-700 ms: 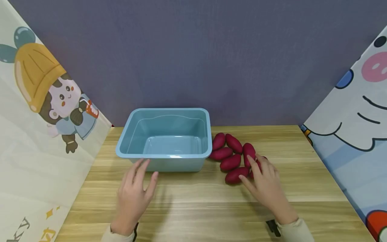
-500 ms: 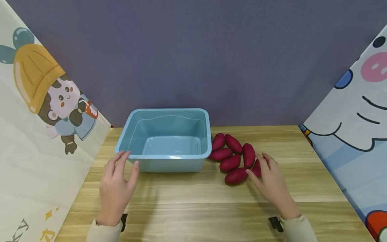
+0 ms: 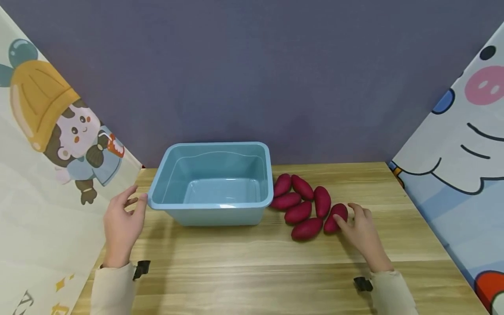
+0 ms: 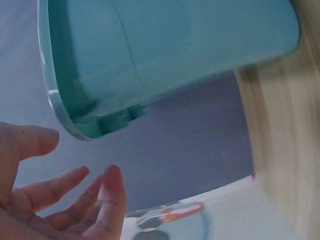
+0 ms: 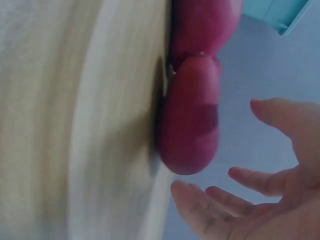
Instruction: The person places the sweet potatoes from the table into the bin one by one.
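Note:
A light blue plastic basin [image 3: 220,216] stands on the wooden table with nothing inside. My left hand [image 3: 123,229] hovers off its left front corner, thumb and fingers parted. In the left wrist view a gap shows between the thumb and the basin rim [image 4: 51,95]. Several dark red sweet potatoes lie in a loose cluster to the right of the basin. My right hand [image 3: 361,234] is held above the rightmost sweet potato [image 3: 336,218], its thumb overlapping it in the head view. The right wrist view shows spread fingers apart from the nearest sweet potato [image 5: 191,120].
The wooden table [image 3: 236,275] ends at a dark grey-blue back wall [image 3: 252,78]. Printed cartoon panels flank it, with a hatted child [image 3: 72,127] at left and a pink-nosed animal [image 3: 476,127] at right. Black straps hang at both wrists.
My left hand has moved left, from the basin's front edge to beyond its left corner. The right hand has drawn slightly right, uncovering the rightmost sweet potato. The head view has shifted slightly.

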The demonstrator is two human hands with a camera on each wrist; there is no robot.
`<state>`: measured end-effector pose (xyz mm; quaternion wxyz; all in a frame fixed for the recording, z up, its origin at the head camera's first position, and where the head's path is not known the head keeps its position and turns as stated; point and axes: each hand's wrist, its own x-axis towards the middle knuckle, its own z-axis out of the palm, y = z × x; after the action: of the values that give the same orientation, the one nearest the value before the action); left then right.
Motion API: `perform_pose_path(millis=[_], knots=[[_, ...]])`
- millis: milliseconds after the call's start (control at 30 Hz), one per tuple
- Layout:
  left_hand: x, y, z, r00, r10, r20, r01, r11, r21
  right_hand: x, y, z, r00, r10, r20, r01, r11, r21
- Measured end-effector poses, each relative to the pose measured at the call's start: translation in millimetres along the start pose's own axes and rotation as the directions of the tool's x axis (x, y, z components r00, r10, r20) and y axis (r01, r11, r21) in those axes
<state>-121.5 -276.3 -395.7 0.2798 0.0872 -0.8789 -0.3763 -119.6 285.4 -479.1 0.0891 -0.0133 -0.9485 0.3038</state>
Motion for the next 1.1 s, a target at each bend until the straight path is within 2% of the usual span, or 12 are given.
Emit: perform_pose_path(millis=[67,167,300,367,433,533,600,733,900,1000,1100], knots=[[2.4,-4.0,0.9,0.997,-0.068,0.035,0.070,0.996,-0.047,0.7,4.5,1.1,0.999,0.035,0.027,-0.036,0.999,0.028],[5.3,-7.5,2.2,0.983,-0.162,0.089,0.173,0.976,-0.133,4.4,10.5,4.3,0.997,0.068,0.045,-0.071,0.995,0.077],[9.0,-10.3,3.8,0.944,-0.285,0.165,0.321,0.910,-0.264,9.1,17.3,7.5,0.986,0.140,0.093,-0.153,0.976,0.153],[10.8,-11.5,3.5,0.923,-0.331,0.196,0.380,0.867,-0.322,10.8,19.6,8.2,0.970,0.192,0.147,-0.221,0.951,0.217],[12.2,-12.2,3.1,0.906,-0.360,0.225,0.421,0.823,-0.382,12.0,21.5,8.6,0.950,0.239,0.202,-0.291,0.912,0.289],[13.6,-12.4,3.2,0.893,-0.368,0.259,0.449,0.763,-0.465,12.9,23.0,9.5,0.925,0.285,0.250,-0.365,0.850,0.380],[13.9,-13.0,3.7,0.889,-0.366,0.273,0.457,0.735,-0.501,12.8,23.6,10.2,0.916,0.302,0.264,-0.391,0.821,0.416],[13.9,-14.5,4.2,0.881,-0.366,0.301,0.473,0.721,-0.507,14.3,25.1,11.5,0.904,0.325,0.278,-0.423,0.774,0.471],[13.9,-14.7,4.6,0.872,-0.368,0.323,0.487,0.722,-0.492,16.0,26.3,11.8,0.890,0.347,0.295,-0.455,0.718,0.528],[14.0,-14.1,4.4,0.869,-0.373,0.325,0.492,0.721,-0.489,16.6,25.4,11.3,0.887,0.351,0.299,-0.461,0.708,0.535],[14.0,-13.5,4.1,0.867,-0.379,0.325,0.496,0.720,-0.485,17.2,23.1,10.9,0.888,0.348,0.300,-0.459,0.714,0.529]])
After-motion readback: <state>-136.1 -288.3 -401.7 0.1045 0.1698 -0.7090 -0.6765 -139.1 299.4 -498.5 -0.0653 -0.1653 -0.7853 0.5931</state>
